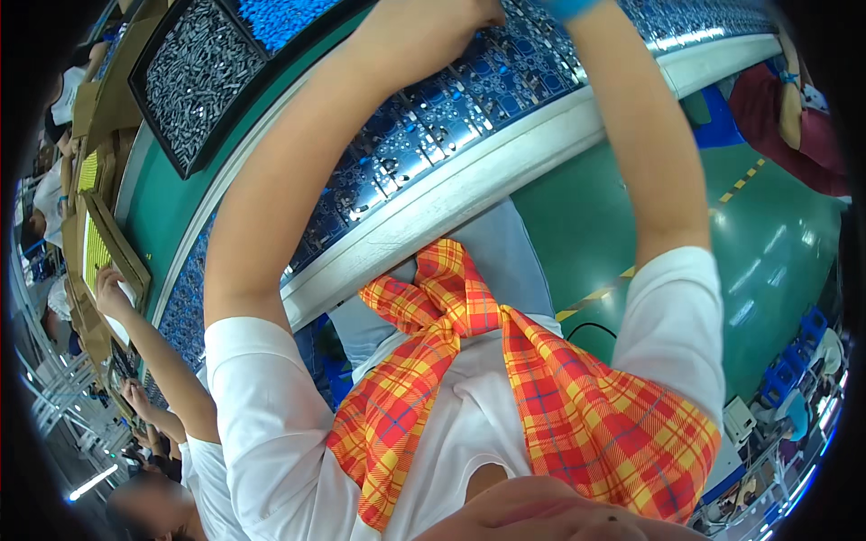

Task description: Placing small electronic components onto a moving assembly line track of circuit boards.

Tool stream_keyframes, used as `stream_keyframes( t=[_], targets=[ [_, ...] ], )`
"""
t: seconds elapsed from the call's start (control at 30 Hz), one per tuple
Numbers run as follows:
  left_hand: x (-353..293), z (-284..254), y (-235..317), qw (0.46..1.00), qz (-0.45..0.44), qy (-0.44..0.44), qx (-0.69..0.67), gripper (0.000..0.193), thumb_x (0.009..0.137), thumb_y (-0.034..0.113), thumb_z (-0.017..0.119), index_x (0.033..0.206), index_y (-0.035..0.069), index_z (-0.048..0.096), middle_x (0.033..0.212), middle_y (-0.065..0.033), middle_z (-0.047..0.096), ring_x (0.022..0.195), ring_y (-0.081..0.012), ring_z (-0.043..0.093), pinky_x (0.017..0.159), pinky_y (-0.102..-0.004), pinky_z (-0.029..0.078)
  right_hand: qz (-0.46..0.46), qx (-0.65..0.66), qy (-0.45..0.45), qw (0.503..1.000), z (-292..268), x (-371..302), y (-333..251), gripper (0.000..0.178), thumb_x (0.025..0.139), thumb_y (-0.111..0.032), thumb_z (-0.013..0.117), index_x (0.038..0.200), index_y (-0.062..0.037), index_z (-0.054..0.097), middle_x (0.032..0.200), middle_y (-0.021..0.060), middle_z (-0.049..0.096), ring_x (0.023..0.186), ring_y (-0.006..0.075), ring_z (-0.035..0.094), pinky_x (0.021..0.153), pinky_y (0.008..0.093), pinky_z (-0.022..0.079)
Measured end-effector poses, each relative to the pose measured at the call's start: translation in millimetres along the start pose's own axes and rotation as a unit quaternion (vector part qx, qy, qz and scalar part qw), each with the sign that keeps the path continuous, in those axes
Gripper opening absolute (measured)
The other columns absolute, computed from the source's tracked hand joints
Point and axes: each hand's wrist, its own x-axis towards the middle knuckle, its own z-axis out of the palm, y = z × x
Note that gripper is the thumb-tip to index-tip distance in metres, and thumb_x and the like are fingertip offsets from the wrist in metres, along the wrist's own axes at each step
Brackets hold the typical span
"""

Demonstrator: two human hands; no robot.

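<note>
My left hand (pixel 437 25) is at the top edge, low over the row of blue circuit boards (pixel 424 126). Its fingers look curled together, and whatever they may hold is hidden. My right forearm (pixel 631 99) reaches across the boards to the right of it. A blue band (pixel 570 7) circles that wrist, and the hand itself lies beyond the top edge. Small dark, silver and blue components stand on the boards. A black divided tray (pixel 188 167) sits to the left of my left arm, with grey cylindrical parts (pixel 203 77) in one section and blue parts (pixel 280 18) in another.
A pale rail (pixel 451 207) runs along the near side of the boards. At left, a co-worker's arm (pixel 167 361) reaches toward cardboard boxes (pixel 117 243) with yellow strips. Another person in dark red (pixel 776 126) is at far right. Blue stools (pixel 794 361) stand on the green floor.
</note>
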Motion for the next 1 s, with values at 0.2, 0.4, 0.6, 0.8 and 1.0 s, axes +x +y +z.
stream_keyframes(
  t=[0.2, 0.4, 0.6, 0.8, 1.0],
  targets=[
    [1, 4, 7, 0.999, -0.03, 0.007, 0.013, 0.012, 0.083, 0.008, 0.067, 0.087, 0.011, 0.077, 0.087, -0.0067, 0.072, 0.095, -0.0282, 0.061, 0.089, -0.0449, 0.039, 0.09, 0.013, 0.28, 0.956, -60, -119, -22, 0.01, 0.092, -0.013, 0.062, 0.095, -0.0039, 0.066, 0.086, 0.0071, 0.067, 0.082, 0.0179, 0.064, 0.075, 0.0331, 0.05],
    [-1, 8, 8, 0.998, -0.063, 0.013, 0.015, 0.011, 0.085, 0.01, 0.067, 0.088, 0.013, 0.078, 0.087, -0.0044, 0.072, 0.095, -0.0262, 0.059, 0.088, -0.044, 0.037, 0.204, -0.209, 0.332, 0.897, -60, -179, -13, 0.02, 0.085, -0.016, 0.071, 0.101, -0.0029, 0.072, 0.089, 0.0082, 0.072, 0.082, 0.0196, 0.066, 0.076, 0.0326, 0.053],
    [-1, 10, 2, 0.998, -0.065, 0.018, 0.01, 0.011, 0.086, 0.011, 0.068, 0.089, 0.013, 0.078, 0.088, -0.004, 0.073, 0.096, -0.0263, 0.059, 0.088, -0.0441, 0.036, 0.191, -0.293, 0.288, 0.891, -43, -173, -11, 0.012, 0.09, -0.009, 0.068, 0.099, -0.0024, 0.07, 0.087, 0.0018, 0.066, 0.08, 0.0104, 0.058, 0.073, 0.0263, 0.05],
    [-2, 8, 3, 0.996, -0.088, -0.015, -0.006, 0.012, 0.086, 0.011, 0.068, 0.089, 0.015, 0.079, 0.09, -0.0038, 0.074, 0.099, -0.0257, 0.059, 0.09, -0.0457, 0.036, 0.206, -0.267, 0.296, 0.894, -43, -175, -9, 0.012, 0.089, -0.008, 0.068, 0.099, -0.0019, 0.07, 0.084, 0.001, 0.064, 0.078, 0.0092, 0.056, 0.07, 0.0264, 0.049],
    [0, 6, 17, 0.993, -0.117, -0.007, 0.0, 0.013, 0.086, 0.01, 0.067, 0.089, 0.015, 0.079, 0.09, -0.0039, 0.074, 0.1, -0.0257, 0.059, 0.09, -0.0467, 0.035, 0.205, -0.283, 0.297, 0.889, -48, -175, -10, 0.018, 0.084, -0.018, 0.069, 0.097, -0.0055, 0.072, 0.083, 0.0053, 0.071, 0.075, 0.0186, 0.065, 0.07, 0.0339, 0.053]
  ],
)
